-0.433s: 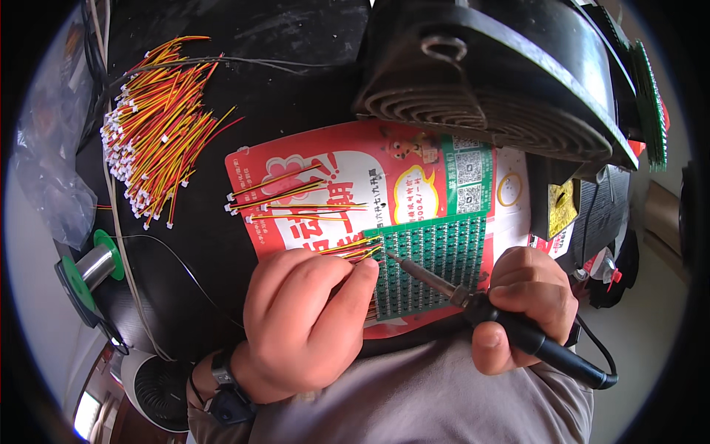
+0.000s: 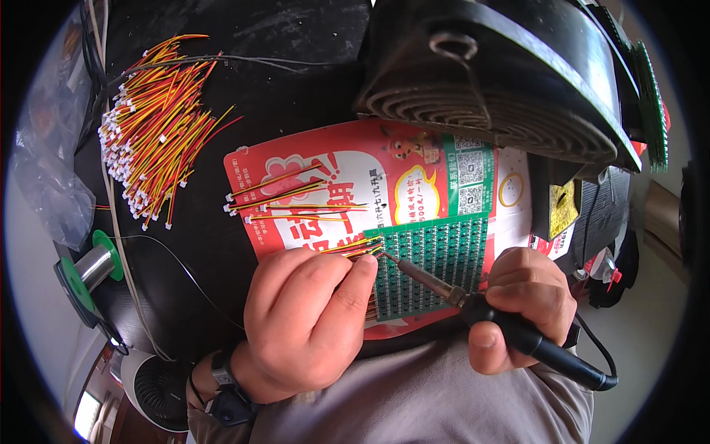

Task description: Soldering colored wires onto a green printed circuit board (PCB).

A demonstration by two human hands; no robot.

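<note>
My right hand (image 2: 529, 307) is closed around the black handle of a soldering iron (image 2: 526, 337). The iron slants up to the left, and its tip is at the left edge of a green circuit board panel (image 2: 444, 240) covered in rows of small parts. At that same edge my left hand (image 2: 307, 318) is closed, thumb and forefinger pinching a wire lead beside the iron's tip. Its far end is hidden by the hand. Red, yellow and black wires (image 2: 346, 247) stick out along the board's edge just beyond those fingers.
Under the board lies a red and white printed sheet (image 2: 274, 159) with several loose connector wires on it. A large wire pile (image 2: 163, 137) is at far left, near a solder spool (image 2: 96, 266). A black round-grilled device (image 2: 488, 89) looms at far right; a yellow sponge (image 2: 563, 211) sits below it.
The iron's tip has shifted slightly left and now meets the board's edge by my left fingertips. My left hand has hardly moved.
</note>
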